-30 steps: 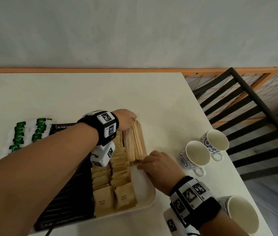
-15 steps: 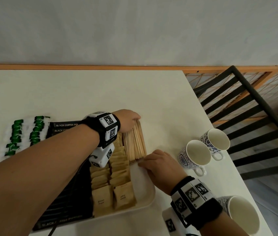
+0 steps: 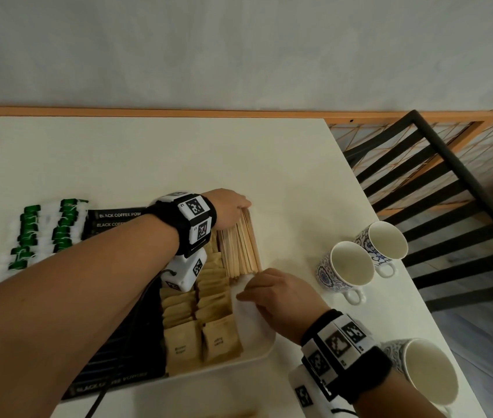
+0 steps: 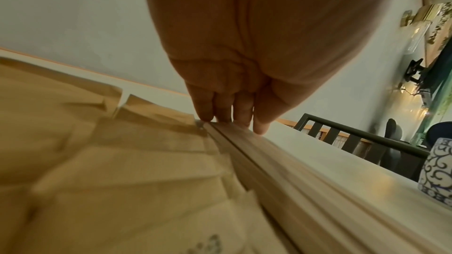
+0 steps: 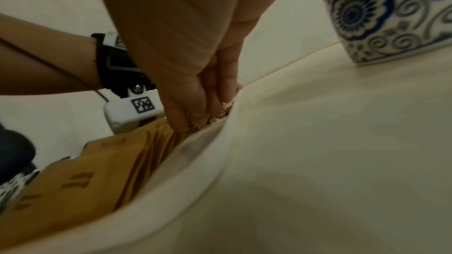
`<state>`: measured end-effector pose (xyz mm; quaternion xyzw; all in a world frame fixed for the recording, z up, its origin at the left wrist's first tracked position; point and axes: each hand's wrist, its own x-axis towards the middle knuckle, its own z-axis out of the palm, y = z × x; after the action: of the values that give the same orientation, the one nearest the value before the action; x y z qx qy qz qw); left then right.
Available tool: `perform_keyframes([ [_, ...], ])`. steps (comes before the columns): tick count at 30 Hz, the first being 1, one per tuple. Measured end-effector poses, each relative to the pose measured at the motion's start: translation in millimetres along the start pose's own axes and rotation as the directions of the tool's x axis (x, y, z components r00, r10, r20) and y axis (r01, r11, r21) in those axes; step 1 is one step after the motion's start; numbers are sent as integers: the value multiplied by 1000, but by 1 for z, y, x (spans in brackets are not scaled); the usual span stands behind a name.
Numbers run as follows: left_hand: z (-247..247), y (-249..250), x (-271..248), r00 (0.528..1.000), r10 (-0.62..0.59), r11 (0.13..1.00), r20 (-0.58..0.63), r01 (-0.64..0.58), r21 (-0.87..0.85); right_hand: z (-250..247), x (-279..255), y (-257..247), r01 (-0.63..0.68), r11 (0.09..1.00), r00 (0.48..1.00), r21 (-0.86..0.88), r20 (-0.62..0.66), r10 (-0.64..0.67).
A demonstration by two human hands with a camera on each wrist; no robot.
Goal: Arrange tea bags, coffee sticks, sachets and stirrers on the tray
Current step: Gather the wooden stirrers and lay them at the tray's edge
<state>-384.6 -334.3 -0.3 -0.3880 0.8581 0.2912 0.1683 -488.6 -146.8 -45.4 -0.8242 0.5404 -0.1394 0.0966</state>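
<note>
Plainly, straight fingers of both hands press stirrers beside "BLACK COFFEE" sticks.

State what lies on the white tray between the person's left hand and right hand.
The bundle of pale wooden stirrers spans it: the left hand touches its far end, the right hand its near end, on the white tray. The head view shows this.
</note>
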Motion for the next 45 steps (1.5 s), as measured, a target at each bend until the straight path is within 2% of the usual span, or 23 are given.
perform_keyframes([
  [2,0,0,0,1000,-1,1000,7,1,6,3,7,-3,16,1000,998,26,55,-18],
  [5,-2,0,-1,999,-4,1000,32,4,19,8,14,-4,-25,999,993,27,116,22],
  [13,0,-4,4,997,-7,1000,71,5,30,12,14,-6,-125,992,988,34,98,121],
  [18,4,-8,9,998,-10,1000,67,9,14,6,4,-7,-109,994,992,0,59,109],
  [23,7,-9,11,999,-2,1000,51,2,-12,1,8,-3,-180,984,975,-3,135,179],
  [25,6,-9,6,1000,24,999,8,-23,-45,-4,3,-7,-213,977,967,23,148,208],
  [28,3,-4,-18,992,78,994,-102,-85,-62,-11,-19,-20,-228,973,972,38,68,225],
  [30,3,1,-40,976,131,989,-172,-142,-52,-14,-38,-34,-182,983,982,33,53,181],
  [32,8,7,-66,949,205,974,-238,-221,-43,-12,-56,-50,-97,995,992,38,82,94],
  [34,21,15,-98,903,311,944,-296,-330,-15,-8,-73,-66,-17,999,995,42,96,13],
  [36,43,21,-136,862,417,903,-288,-429,22,-4,-88,-79,18,998,987,53,160,-27],
  [37,57,23,-154,858,445,891,-258,-452,34,-2,-95,-85,30,998,977,50,210,-40],
  [39,90,25,-188,875,457,889,-162,-454,56,2,-110,-93,67,998,953,-2,297,-64],
  [41,122,24,-215,909,413,908,-59,-406,102,7,-123,-99,91,994,933,-56,354,-66],
  [45,178,25,-252,954,297,948,-40,-290,127,14,-143,-108,61,997,885,-52,464,-30],
])
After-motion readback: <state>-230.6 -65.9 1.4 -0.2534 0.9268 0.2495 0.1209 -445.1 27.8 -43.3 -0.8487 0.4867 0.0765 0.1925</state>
